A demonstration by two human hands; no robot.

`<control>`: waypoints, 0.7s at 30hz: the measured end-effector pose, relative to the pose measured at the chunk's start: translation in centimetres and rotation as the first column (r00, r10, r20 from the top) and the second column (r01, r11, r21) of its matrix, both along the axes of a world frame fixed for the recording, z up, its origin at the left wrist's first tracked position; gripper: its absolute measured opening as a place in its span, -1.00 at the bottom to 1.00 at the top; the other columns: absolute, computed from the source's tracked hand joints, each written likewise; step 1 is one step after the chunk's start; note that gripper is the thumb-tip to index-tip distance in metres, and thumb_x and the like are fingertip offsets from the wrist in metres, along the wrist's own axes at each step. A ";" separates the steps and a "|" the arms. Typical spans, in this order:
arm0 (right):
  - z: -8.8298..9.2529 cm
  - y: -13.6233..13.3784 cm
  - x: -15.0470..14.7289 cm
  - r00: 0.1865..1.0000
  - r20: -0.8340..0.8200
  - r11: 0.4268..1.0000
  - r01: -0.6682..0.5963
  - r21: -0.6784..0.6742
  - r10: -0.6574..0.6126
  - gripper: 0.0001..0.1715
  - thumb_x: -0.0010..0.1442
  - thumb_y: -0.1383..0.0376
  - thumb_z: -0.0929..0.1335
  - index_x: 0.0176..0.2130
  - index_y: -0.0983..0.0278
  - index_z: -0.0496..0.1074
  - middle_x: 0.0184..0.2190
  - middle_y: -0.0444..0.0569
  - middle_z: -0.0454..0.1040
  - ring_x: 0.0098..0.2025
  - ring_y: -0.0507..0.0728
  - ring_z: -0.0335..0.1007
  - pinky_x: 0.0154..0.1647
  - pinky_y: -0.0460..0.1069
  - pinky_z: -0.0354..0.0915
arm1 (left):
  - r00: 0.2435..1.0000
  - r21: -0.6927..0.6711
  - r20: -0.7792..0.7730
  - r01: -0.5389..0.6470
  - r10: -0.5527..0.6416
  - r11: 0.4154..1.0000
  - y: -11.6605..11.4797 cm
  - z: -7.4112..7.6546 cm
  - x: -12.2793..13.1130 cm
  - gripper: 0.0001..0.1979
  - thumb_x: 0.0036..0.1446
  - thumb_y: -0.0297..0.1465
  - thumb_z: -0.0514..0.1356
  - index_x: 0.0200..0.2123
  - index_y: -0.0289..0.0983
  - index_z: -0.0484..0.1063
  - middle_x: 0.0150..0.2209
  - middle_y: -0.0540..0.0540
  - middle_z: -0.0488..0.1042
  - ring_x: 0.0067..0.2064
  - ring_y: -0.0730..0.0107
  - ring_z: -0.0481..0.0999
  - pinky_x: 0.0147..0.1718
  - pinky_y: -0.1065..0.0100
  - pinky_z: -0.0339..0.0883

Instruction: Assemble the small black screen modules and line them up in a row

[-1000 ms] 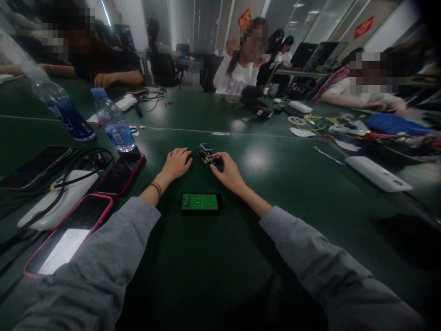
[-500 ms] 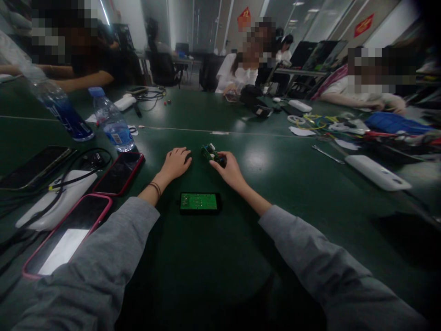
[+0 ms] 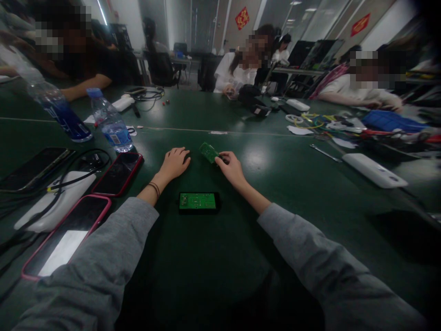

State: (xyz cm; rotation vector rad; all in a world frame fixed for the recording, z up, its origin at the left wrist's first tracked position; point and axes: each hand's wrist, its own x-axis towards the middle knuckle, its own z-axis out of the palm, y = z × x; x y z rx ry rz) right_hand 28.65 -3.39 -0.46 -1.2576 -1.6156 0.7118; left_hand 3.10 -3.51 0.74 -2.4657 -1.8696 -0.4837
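My right hand pinches one end of a small green circuit board and holds it tilted above the green table, its flat green underside facing me. My left hand rests on the table just left of that board, fingers curled down over something dark that I cannot make out. A second green circuit board in a black holder lies flat on the table between my forearms, nearer to me.
Two phones in red and pink cases, a dark phone, a white power bank with cables and two water bottles stand at my left. A white box and wire clutter lie right. Several people sit across the table.
My right hand has turned the small board over: a second ago its components faced up, now its plain green underside shows. My left hand has stayed in place.
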 end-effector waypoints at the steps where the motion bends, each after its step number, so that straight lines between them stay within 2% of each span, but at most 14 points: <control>1: -0.2 0.2 0.0 0.999 -0.031 1.000 0.009 -0.021 -0.010 -0.56 0.25 0.04 0.45 0.00 0.25 0.48 -0.01 0.14 0.60 0.06 0.32 0.55 0.14 0.25 0.44 | 1.000 -0.001 0.001 0.000 0.000 1.000 0.0 0.0 0.0 -0.53 0.49 -0.25 0.01 0.33 -0.27 0.39 0.40 -0.26 0.36 0.41 0.01 0.28 0.34 -0.03 0.22; 8: -0.7 0.8 0.4 1.000 0.002 0.998 0.029 -0.058 -0.029 -0.54 0.32 -0.03 0.37 0.00 0.24 0.52 -0.05 0.11 0.60 0.00 0.31 0.54 0.15 0.28 0.42 | 1.000 -0.015 0.008 0.004 -0.004 1.000 -0.1 0.1 0.0 -0.52 0.49 -0.25 0.01 0.35 -0.27 0.38 0.40 -0.26 0.35 0.41 0.01 0.27 0.35 -0.04 0.20; 12: -0.9 1.5 0.6 0.989 0.097 0.994 0.108 0.015 -0.109 -0.59 0.32 -0.04 0.35 -0.13 0.21 0.56 -0.08 0.15 0.57 0.15 0.39 0.38 0.28 0.36 0.29 | 1.000 -0.019 0.005 -0.001 0.001 1.000 -0.1 0.2 0.1 -0.52 0.49 -0.25 0.02 0.35 -0.27 0.38 0.40 -0.26 0.35 0.41 0.02 0.28 0.35 -0.02 0.20; 15: -1.1 2.1 0.8 0.986 0.118 0.993 0.117 0.031 -0.120 -0.55 0.35 -0.07 0.32 -0.20 0.22 0.56 -0.11 0.19 0.56 0.19 0.45 0.31 0.32 0.43 0.19 | 1.000 -0.012 0.002 -0.003 0.003 1.000 -0.1 0.2 0.1 -0.53 0.49 -0.25 0.01 0.34 -0.26 0.38 0.40 -0.25 0.36 0.41 0.02 0.28 0.35 -0.03 0.20; 21: -1.5 2.4 1.1 0.984 0.144 0.994 0.098 0.057 -0.105 -0.53 0.37 -0.04 0.26 -0.11 0.23 0.55 -0.09 0.18 0.57 0.14 0.43 0.37 0.31 0.42 0.19 | 1.000 -0.008 0.000 0.004 -0.004 1.000 0.0 0.1 0.0 -0.54 0.49 -0.24 0.01 0.34 -0.24 0.39 0.39 -0.24 0.37 0.40 0.01 0.29 0.35 -0.03 0.21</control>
